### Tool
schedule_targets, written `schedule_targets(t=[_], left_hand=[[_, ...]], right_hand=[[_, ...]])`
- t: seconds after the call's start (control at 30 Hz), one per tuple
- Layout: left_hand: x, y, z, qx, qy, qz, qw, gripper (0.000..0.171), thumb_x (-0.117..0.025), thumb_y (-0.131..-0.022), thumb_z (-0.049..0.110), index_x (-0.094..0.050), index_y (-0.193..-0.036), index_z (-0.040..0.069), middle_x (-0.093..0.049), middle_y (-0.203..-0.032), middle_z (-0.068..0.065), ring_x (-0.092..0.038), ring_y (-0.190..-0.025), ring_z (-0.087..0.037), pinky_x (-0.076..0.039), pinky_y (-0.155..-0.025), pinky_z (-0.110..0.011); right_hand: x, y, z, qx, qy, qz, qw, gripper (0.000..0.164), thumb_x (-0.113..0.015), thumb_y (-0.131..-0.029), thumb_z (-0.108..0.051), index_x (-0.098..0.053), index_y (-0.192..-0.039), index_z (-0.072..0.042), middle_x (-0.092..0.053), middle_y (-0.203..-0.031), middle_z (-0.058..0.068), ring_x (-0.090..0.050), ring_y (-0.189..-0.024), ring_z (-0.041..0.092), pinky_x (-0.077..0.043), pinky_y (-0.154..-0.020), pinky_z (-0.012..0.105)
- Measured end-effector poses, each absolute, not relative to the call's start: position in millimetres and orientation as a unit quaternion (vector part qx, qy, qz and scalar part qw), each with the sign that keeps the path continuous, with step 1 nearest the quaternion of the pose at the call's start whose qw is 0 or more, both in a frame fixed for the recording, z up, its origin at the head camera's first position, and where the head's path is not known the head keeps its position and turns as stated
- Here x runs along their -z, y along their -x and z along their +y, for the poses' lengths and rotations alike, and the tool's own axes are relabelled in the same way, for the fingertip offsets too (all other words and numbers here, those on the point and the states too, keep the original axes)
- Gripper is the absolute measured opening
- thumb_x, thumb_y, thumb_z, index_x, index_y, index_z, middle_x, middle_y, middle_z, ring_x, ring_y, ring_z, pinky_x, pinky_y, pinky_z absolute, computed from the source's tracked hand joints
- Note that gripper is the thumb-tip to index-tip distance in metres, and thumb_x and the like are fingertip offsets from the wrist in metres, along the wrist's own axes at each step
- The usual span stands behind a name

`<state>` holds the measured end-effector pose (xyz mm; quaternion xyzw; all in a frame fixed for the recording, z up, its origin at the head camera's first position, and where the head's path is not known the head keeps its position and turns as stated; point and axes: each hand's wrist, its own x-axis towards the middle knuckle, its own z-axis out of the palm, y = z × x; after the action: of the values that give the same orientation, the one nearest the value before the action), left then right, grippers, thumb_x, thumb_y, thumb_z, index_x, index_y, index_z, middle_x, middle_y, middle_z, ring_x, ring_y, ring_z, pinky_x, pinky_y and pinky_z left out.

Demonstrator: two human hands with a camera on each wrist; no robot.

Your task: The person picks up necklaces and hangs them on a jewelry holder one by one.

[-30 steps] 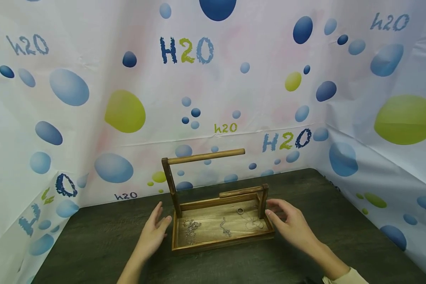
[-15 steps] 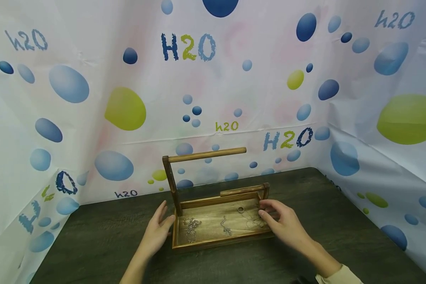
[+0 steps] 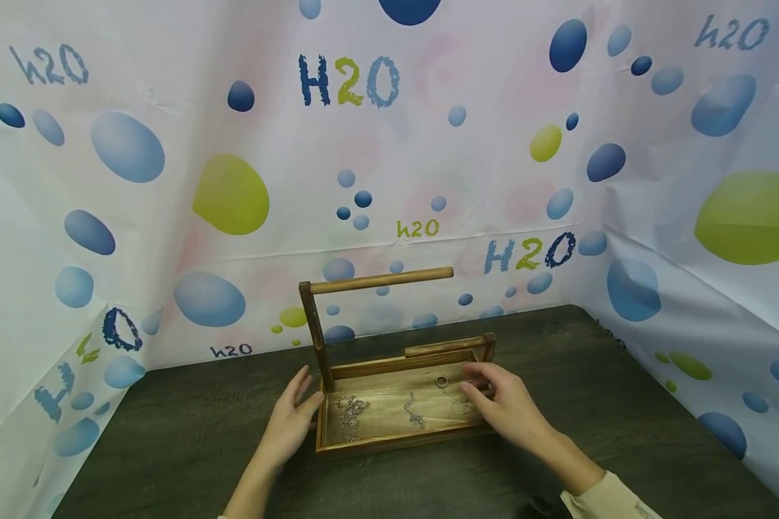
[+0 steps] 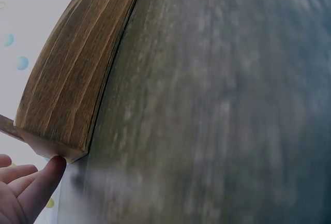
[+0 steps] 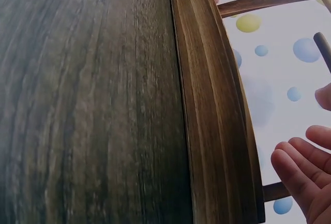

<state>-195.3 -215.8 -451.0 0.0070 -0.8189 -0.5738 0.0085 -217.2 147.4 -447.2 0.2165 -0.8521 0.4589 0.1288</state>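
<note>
**Position at both ends of the wooden tray (image 3: 383,422)**

Right hand (image 3: 509,409): fingers half bent, thumb apart from them, positioned over the tray's right end. No held item is visible; contact cannot be determined. A cream sleeve (image 3: 600,499) covers the forearm.

Left hand (image 3: 285,425): fingers loosely extended, gripping nothing, set at the tray's left end. In the left wrist view, a fingertip meets or nearly meets the lower end corner.

Tray: rectangular, shallow, on the table in front of the person; brown walls with long streaked grain, paler floor. The left upright (image 3: 314,324) is tall and carries a long round rod (image 3: 383,281); the right upright (image 3: 489,349) is short and carries a shorter rod (image 3: 438,348). Both rods extend inward.

Contents, left to right: tangled silvery chain (image 3: 352,418), short chain with a cluster (image 3: 415,418), round ring (image 3: 441,386), fine looped chain (image 3: 461,408) partly behind the right fingers.

Surroundings: dark wood-grain table (image 3: 188,447); creased white backdrop (image 3: 389,151) printed with blue and green ovals.
</note>
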Motion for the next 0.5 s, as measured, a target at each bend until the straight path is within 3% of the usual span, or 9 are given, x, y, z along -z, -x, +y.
schedule_targets(t=[0.5], left_hand=[[452.7,196.0,-213.9,0.581,-0.01,-0.814,0.0,0.063,-0.05,-0.107,0.014,-0.018,-0.16,0.004,-0.024,-0.159,-0.03,-0.038,-0.136,-0.053,-0.055,-0.093,-0.058]], right_hand=[[453.3,222.3,135.2,-0.464,-0.228,-0.851,0.097,0.032,-0.07,-0.096,-0.012,-0.065,-0.126,-0.003,-0.067,-0.116,0.013,-0.067,-0.093,0.017,-0.06,-0.075,0.027]])
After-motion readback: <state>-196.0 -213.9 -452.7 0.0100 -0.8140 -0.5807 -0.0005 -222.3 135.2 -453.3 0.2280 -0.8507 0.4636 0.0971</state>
